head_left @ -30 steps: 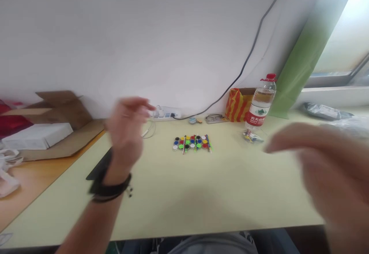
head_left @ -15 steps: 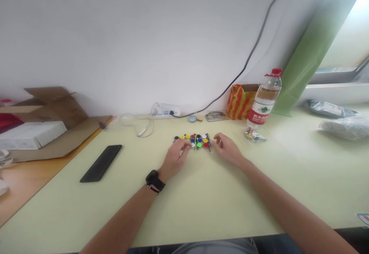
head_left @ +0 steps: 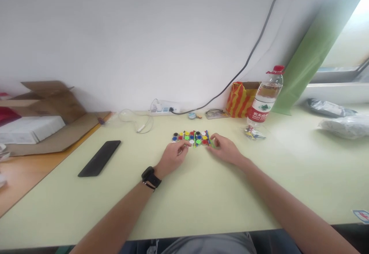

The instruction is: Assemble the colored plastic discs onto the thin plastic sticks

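Several round, button-like discs (head_left: 187,137) in red, yellow, blue, green, white and black lie in rows on the table, with thin coloured sticks (head_left: 195,139) standing between the groups. My left hand (head_left: 173,154), a black watch (head_left: 151,176) on its wrist, rests at their near left side. Its index finger reaches to a white disc (head_left: 191,142) while the other fingers curl under, partly hidden. At the right end, beside a blue stick (head_left: 208,138), is my right hand (head_left: 225,150). Its thumb and index finger are apart, with something green and see-through showing between them.
A water bottle (head_left: 264,96) stands right of the discs, with a small clear packet (head_left: 254,132) before it. Behind are a striped bag (head_left: 238,99), glasses (head_left: 215,112) and a power strip (head_left: 164,109). A black flat object (head_left: 99,158) and an open cardboard box (head_left: 54,96) lie left.
My right hand has moved slightly left, its thumb closer to the right end of the discs. My left hand has drawn back a little, uncovering more discs. The view has shifted slightly.
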Motion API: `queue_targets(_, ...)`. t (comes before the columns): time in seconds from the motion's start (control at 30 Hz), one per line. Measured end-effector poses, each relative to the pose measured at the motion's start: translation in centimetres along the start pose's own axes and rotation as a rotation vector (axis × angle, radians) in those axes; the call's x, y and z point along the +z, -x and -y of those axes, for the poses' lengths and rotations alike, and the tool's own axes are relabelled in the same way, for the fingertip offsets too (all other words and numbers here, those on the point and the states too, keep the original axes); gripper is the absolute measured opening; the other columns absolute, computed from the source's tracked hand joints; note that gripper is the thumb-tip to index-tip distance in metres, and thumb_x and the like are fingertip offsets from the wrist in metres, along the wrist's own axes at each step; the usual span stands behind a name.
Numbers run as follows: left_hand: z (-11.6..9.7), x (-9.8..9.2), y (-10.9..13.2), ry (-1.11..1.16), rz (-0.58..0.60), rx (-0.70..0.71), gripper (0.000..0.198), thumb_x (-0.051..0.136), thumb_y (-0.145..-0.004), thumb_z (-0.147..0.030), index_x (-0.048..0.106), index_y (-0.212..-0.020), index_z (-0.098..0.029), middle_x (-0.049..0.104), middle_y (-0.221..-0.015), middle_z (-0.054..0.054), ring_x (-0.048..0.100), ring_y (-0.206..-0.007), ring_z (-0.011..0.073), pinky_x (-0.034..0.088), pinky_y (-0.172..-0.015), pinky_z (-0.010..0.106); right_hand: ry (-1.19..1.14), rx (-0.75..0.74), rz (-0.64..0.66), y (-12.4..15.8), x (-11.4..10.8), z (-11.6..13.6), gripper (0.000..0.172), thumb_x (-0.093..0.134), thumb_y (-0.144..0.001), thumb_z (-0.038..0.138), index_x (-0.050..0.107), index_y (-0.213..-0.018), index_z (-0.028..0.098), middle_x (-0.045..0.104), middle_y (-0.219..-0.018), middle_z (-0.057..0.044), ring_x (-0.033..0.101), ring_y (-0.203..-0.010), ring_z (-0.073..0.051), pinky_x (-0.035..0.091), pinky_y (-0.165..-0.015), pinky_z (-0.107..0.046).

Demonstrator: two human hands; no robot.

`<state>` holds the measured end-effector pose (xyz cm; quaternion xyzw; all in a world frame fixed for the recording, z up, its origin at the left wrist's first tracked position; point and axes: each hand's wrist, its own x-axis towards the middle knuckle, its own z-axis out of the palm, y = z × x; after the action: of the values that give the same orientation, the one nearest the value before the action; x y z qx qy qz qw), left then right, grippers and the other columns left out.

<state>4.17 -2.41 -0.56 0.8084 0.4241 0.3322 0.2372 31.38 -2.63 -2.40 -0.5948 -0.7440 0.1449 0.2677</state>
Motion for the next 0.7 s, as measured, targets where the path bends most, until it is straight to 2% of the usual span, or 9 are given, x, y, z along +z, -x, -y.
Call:
queue_targets(0.13,0.1,0.4,-0.1,-0.013,0.038,-0.003,0.024,0.049,-0.099,-0.029,0.071,-0.102,-0.019,0.046,-0.061,-0.005,0.038,-0.056,0.0119,0.031,-0.059,0.026,-0.003,-0.070,-0.049,-0.1,0.4,-0.4,0.023,0.063,-0.091,0.039,0.062,-0.109,0.025,0.060,-0.075,0.002,0.056,-0.068,-0.017,0.040,-0.065,-0.030)
queue_targets(0.27,0.0,0.8,-0.1,-0.017,0.089,0.002,0.025,0.049,-0.099,-0.028,0.072,-0.105,-0.019,0.049,-0.063,-0.005,0.041,-0.056,0.0122,0.031,-0.059,0.026,0.003,-0.175,-0.064,-0.1,0.8,-0.2,0.032,0.063,-0.093,0.033,0.067,-0.124,0.026,0.065,-0.091,-0.003,0.062,-0.080,-0.019,0.044,-0.073,-0.031)
queue_targets(0.33,-0.1,1.0,0.0,-0.018,0.115,0.020,0.025,0.048,-0.099,-0.028,0.071,-0.106,-0.019,0.050,-0.063,-0.005,0.042,-0.057,0.0126,0.032,-0.060,0.026,0.001,-0.212,-0.043,0.0,0.8,0.1,0.029,0.061,-0.095,0.031,0.070,-0.121,0.027,0.067,-0.096,-0.004,0.063,-0.085,-0.020,0.045,-0.075,-0.031)
queue_targets(0.47,-0.5,1.1,0.2,-0.044,0.148,0.055,0.027,0.050,-0.100,-0.031,0.070,-0.115,-0.020,0.055,-0.068,-0.003,0.048,-0.062,0.0141,0.037,-0.063,0.026,-0.091,-0.249,-0.001,0.2,0.2,1.0,0.016,0.063,-0.095,0.032,0.075,-0.103,0.024,0.067,-0.088,-0.003,0.062,-0.081,-0.019,0.046,-0.076,-0.031)
queue_targets(0.57,-0.9,1.0,0.3,-0.123,0.158,0.080,0.034,0.058,-0.098,-0.041,0.068,-0.124,-0.022,0.059,-0.076,-0.001,0.054,-0.070,0.0169,0.041,-0.069,0.028,-0.193,-0.308,0.077,0.4,-0.2,1.3,0.018,0.065,-0.095,0.038,0.076,-0.099,0.025,0.067,-0.084,-0.002,0.060,-0.076,-0.017,0.045,-0.071,-0.029)
queue_targets(0.63,-1.1,0.9,0.5,-0.179,0.181,0.102,0.041,0.060,-0.098,-0.046,0.066,-0.132,-0.023,0.063,-0.086,0.002,0.059,-0.078,0.0193,0.044,-0.075,0.031,-0.221,-0.296,0.049,0.4,-0.1,1.3,0.021,0.063,-0.095,0.039,0.075,-0.102,0.024,0.068,-0.087,-0.003,0.061,-0.076,-0.017,0.045,-0.069,-0.029)
queue_targets(0.7,-1.4,0.8,0.6,-0.233,0.216,0.118,0.049,0.057,-0.099,-0.048,0.059,-0.142,-0.026,0.067,-0.100,0.005,0.063,-0.089,0.0225,0.047,-0.082,0.033,-0.163,-0.239,-0.047,0.3,0.1,1.1,0.020,0.062,-0.095,0.037,0.073,-0.103,0.022,0.070,-0.092,-0.004,0.062,-0.078,-0.017,0.044,-0.071,-0.029)
